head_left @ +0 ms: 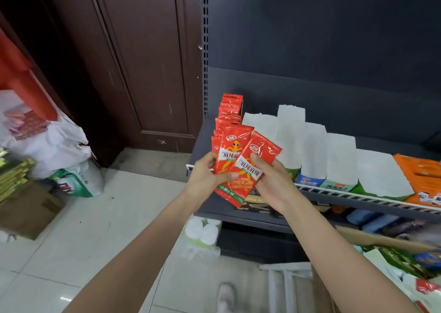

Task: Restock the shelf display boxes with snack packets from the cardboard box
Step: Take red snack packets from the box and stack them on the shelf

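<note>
snack packets [235, 155], red ones, sit fanned between our hands above the shelf [238, 213], likely so we can square them before slotting them into the red row [229, 112] behind. our left hand [205, 176] pinches one stack, our right hand [272, 181] pinches another. big white characters read 麻辣麻辣.

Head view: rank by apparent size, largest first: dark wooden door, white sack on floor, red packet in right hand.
1. dark wooden door
2. white sack
3. red packet in the right hand; it is nearest the camera, yet looks smallest.
</note>
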### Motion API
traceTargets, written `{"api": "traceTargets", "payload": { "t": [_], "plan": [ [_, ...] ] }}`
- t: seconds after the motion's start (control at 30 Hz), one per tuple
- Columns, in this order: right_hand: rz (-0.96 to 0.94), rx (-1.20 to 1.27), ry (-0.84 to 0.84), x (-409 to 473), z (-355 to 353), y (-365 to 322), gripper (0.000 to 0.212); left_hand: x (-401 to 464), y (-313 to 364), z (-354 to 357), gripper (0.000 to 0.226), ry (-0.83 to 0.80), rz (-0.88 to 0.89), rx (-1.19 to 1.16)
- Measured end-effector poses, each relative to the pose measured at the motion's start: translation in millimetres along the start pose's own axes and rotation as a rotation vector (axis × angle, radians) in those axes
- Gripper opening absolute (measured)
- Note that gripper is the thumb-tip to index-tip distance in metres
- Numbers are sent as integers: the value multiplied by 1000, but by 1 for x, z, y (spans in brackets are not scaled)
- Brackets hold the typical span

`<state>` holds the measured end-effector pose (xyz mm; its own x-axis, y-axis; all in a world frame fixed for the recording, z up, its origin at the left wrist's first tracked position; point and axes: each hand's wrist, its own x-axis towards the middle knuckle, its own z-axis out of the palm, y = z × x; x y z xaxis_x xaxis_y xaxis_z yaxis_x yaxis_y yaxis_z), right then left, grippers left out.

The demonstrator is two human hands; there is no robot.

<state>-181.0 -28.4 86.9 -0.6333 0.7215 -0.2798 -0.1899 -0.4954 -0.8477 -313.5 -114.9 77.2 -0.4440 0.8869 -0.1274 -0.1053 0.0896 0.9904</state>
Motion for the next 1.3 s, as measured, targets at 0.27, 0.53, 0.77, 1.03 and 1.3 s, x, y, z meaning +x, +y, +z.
{"api": "traceTargets", "payload": {
  "t": [0.27, 0.53, 0.77, 1.03, 1.3],
  "plan": [
    [-41, -360, 21, 79, 15, -32, 36, 93, 36, -27, 18, 152, 170, 242],
    [-108, -641, -64, 145, 29, -91, 25, 175, 78, -36, 30, 137, 281, 296],
    [-288, -325, 284, 197, 30, -104, 33, 225, 49, -51, 30, -160, 227, 957],
    [-288, -372, 292, 235, 36, -97, 34, 241, 39, -49, 44, -331, 100, 1078],
    [-220, -447, 147, 245, 29, -83, 25, 230, 40, -64, 36, -418, 111, 1039]
  ]
}}
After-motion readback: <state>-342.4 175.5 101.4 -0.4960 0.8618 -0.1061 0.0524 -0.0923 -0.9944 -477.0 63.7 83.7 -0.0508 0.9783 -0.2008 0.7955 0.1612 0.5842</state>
